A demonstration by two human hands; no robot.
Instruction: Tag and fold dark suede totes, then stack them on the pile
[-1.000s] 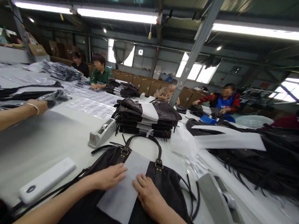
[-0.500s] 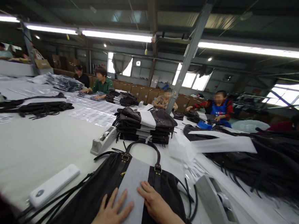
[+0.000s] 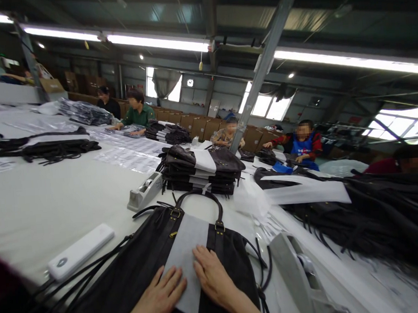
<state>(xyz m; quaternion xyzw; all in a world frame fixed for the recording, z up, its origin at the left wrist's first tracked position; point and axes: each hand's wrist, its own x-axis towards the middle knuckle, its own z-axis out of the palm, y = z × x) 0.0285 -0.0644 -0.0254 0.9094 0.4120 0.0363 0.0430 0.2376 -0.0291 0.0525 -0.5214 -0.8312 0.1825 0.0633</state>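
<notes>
A dark handbag (image 3: 137, 261) lies flat on the table in front of me, its looped handle (image 3: 199, 195) pointing away. Down the middle of the bag runs a strip of whitish paper (image 3: 190, 239). My left hand (image 3: 159, 293) rests flat on the strip's left edge and the bag, fingers stretched out. On the strip's right edge lies my right hand (image 3: 213, 276), also flat, with its fingers extended. Neither hand grips anything. The lower end of the bag is cut off by the frame.
Beyond the bag stands a stack of folded bags (image 3: 204, 168) beside a tape dispenser (image 3: 145, 192). A second dispenser (image 3: 303, 278) is at right, near a heap of dark bags (image 3: 377, 211). A white oblong device (image 3: 81, 251) lies left. Co-workers (image 3: 303, 142) sit across the table.
My left hand's fingers have drawn closer together, and my right hand has shifted slightly up the strip. Both remain on the bag. The view has tilted slightly.
</notes>
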